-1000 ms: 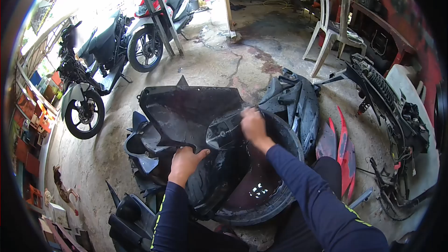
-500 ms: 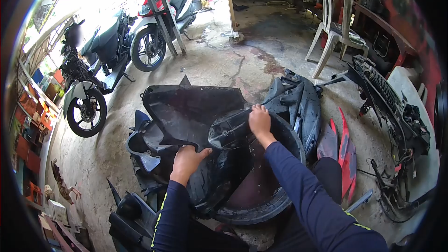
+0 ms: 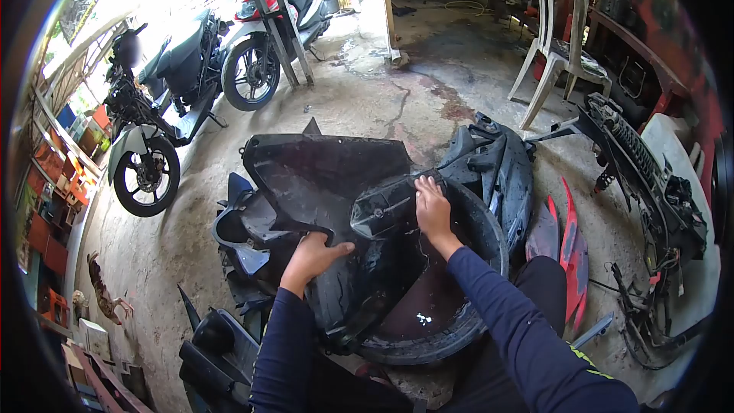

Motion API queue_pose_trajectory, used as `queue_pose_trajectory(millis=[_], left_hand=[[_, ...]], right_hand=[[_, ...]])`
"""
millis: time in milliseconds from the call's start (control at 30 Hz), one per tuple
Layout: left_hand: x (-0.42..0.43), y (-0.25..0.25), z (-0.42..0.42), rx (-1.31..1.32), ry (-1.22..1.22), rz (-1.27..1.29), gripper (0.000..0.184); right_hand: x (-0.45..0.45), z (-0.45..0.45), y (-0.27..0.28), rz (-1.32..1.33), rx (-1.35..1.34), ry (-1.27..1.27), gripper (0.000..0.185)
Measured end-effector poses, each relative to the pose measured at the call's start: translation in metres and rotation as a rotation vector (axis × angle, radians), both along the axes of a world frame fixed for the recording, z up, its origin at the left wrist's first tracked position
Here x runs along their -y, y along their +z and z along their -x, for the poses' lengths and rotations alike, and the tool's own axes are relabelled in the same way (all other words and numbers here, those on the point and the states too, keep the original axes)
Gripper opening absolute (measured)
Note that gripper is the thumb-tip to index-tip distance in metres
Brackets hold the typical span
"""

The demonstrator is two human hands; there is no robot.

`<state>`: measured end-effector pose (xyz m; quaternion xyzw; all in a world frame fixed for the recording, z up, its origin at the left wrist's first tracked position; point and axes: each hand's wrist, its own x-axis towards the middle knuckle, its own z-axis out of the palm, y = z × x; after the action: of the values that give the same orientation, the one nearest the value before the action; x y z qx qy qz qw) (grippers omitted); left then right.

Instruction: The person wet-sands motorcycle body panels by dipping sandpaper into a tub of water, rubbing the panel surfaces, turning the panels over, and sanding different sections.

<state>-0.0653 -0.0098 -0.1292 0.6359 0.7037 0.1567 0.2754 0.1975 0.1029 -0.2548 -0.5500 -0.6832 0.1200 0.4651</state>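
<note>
A large black plastic motorcycle body panel (image 3: 332, 172) rests tilted across a round black tub (image 3: 489, 321). My left hand (image 3: 315, 260) is closed on the panel's near-left edge, its thumb lying over the top and its fingers mostly hidden. Flat against the panel's right-hand section lies my right hand (image 3: 434, 210), fingers stretched out; anything under the palm is hidden. Dark reddish water (image 3: 413, 298) shows inside the tub. More dark body panels lie around it: a grey-black one (image 3: 497, 176) at the right and a glossy one (image 3: 245, 233) at the left.
Red fairing pieces (image 3: 569, 260) lie right of my knee. Beyond them are a black motorcycle frame part (image 3: 634, 176) and a plastic chair (image 3: 562, 46). A stripped motorcycle (image 3: 157, 122) and a red-white scooter (image 3: 264, 53) stand at the left. A chicken (image 3: 105, 291) is on the floor.
The fingers of my right hand have straightened from a curled pose and lie flatter on the panel. My left hand keeps its hold. The whole view has shifted slightly.
</note>
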Motion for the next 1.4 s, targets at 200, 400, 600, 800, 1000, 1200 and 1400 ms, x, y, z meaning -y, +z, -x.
queue_pose_trajectory(millis=[200, 400, 600, 800, 1000, 1200, 1400], left_hand=[[-0.003, 0.012, 0.023, 0.332, 0.115, 0.149, 0.053], [0.012, -0.005, 0.015, 0.790, 0.191, 0.438, 0.051], [0.017, -0.047, -0.025, 0.792, 0.204, 0.520, 0.072], [0.020, -0.056, -0.041, 0.757, 0.250, 0.533, 0.081], [0.013, -0.071, -0.036, 0.639, 0.190, 0.500, 0.079], [0.015, -0.057, -0.041, 0.512, 0.157, 0.429, 0.076], [0.019, -0.056, -0.042, 0.470, 0.184, 0.366, 0.072]], right_hand=[[0.020, 0.001, 0.037, -0.048, 0.164, 0.259, 0.036], [0.031, -0.025, 0.067, -0.143, 0.318, 0.326, 0.038], [0.031, -0.059, 0.060, -0.133, 0.410, 0.388, 0.038], [0.012, -0.095, 0.043, -0.314, 0.492, 0.191, 0.041], [0.041, -0.083, 0.039, -0.398, 0.557, 0.466, 0.045], [0.041, -0.072, 0.040, -0.464, 0.638, 0.430, 0.043], [-0.002, -0.093, 0.042, -0.358, 0.529, 0.131, 0.039]])
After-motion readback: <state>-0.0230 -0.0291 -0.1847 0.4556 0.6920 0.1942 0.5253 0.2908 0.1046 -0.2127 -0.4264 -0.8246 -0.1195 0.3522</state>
